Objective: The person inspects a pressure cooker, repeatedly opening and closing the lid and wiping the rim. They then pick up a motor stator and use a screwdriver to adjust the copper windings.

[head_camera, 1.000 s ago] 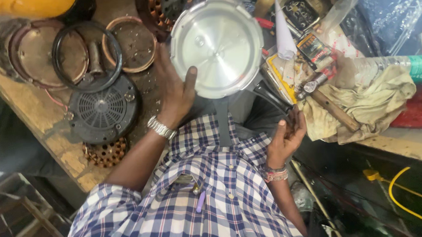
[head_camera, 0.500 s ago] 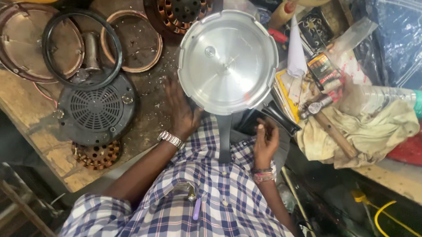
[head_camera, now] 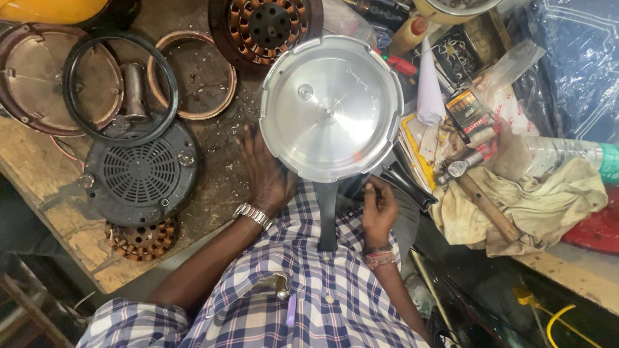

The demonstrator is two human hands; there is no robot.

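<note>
The left hand (head_camera: 268, 176) lies fingers spread against the rim of the one steel pressure cooker lid (head_camera: 331, 106), which rests upside down on the wooden bench (head_camera: 81, 238). The right hand (head_camera: 379, 209) pinches its fingertips together just under the lid's edge, beside its black handle (head_camera: 326, 216) (whatever they hold is too small to tell).

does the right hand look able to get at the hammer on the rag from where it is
Probably yes: the right hand is by the cooker handle, and the hammer lies uncovered on the rag just beside it.
</note>
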